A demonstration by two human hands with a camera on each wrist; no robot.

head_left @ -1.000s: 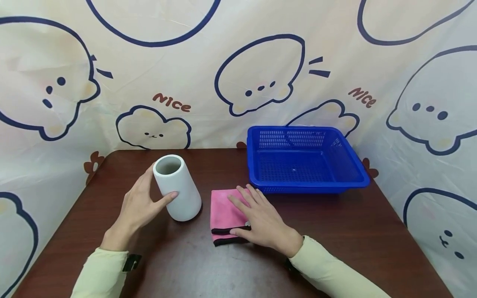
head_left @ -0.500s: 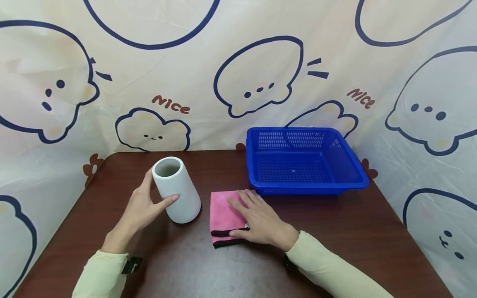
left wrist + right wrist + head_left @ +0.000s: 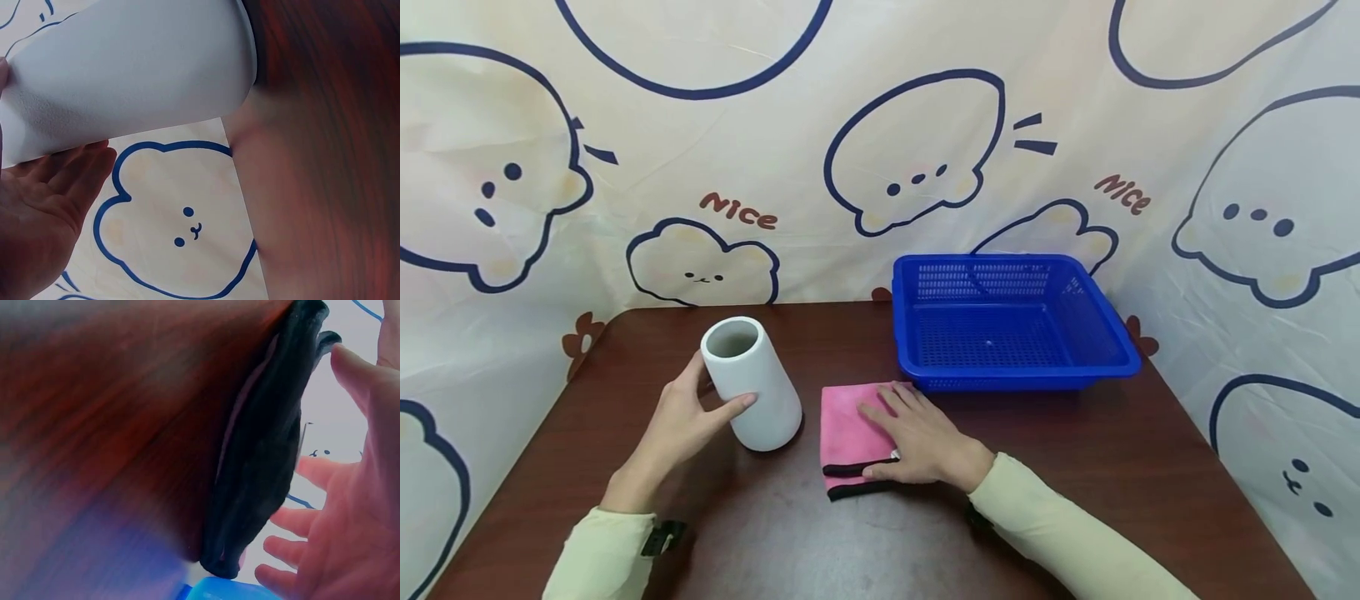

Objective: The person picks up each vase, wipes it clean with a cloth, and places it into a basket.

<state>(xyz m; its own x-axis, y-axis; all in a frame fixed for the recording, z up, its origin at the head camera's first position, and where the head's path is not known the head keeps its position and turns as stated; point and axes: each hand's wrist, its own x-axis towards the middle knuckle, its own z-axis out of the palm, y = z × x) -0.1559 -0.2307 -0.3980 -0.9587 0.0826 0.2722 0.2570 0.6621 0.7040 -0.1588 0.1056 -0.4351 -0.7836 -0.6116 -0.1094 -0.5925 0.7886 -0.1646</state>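
Note:
A white tapered ceramic vase [image 3: 766, 400] stands upright on the table, its round mouth facing up. My left hand [image 3: 681, 425] holds it from the left, with the thumb across the front and the fingers behind. In the left wrist view, the vase [image 3: 144, 69] covers part of those fingers. To the right lies a folded pink towel [image 3: 850, 425] with black edging. My right hand [image 3: 925, 442] rests on the towel's right side, fingers spread. The right wrist view shows the towel's dark edge [image 3: 262, 444] beside the fingertips.
A blue plastic basket [image 3: 1022, 372] with slotted sides sits at the back right, just behind the towel. The brown wooden table [image 3: 820, 550] is bordered by a hanging pale sheet [image 3: 805, 150] printed with cartoon figures.
The whole head view shifts slightly. Between the first and second frames my right hand settles a little lower on the towel. The left hand keeps its hold, and vase and basket stay put.

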